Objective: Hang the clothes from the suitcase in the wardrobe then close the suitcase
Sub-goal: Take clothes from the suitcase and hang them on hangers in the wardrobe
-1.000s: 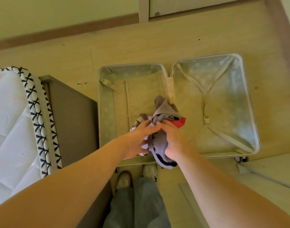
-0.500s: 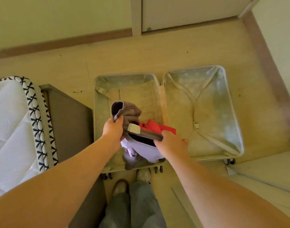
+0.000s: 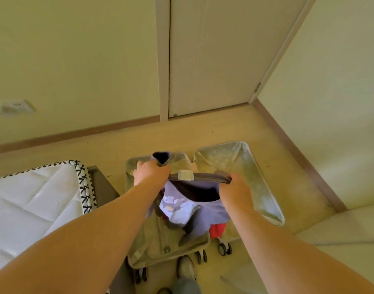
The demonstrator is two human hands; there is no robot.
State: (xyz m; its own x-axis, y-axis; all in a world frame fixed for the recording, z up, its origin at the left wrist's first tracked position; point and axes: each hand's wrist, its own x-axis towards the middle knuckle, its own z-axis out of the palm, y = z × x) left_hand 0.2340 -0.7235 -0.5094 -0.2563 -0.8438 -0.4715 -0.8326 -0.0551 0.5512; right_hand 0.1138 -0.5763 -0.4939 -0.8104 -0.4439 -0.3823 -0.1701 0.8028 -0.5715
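Note:
A grey-lilac shirt with a pale print on its front hangs stretched between my hands above the open suitcase. My left hand grips one shoulder of it, a sleeve sticking up past the fingers. My right hand grips the other end of the neckline, where a white label shows. A red garment shows below the shirt's hem; whether it lies in the suitcase or hangs I cannot tell. The suitcase lies flat on the floor, both halves open, wheels toward me.
A white mattress with a black-and-white edge lies at the left, a grey bed frame beside the suitcase. A closed pale door stands ahead in the wall. My shoes are at the suitcase's near edge.
Both hands rose from the suitcase and moved apart, lifting the shirt and spreading its neckline wide. The view tilted up, bringing the door and wall into sight.

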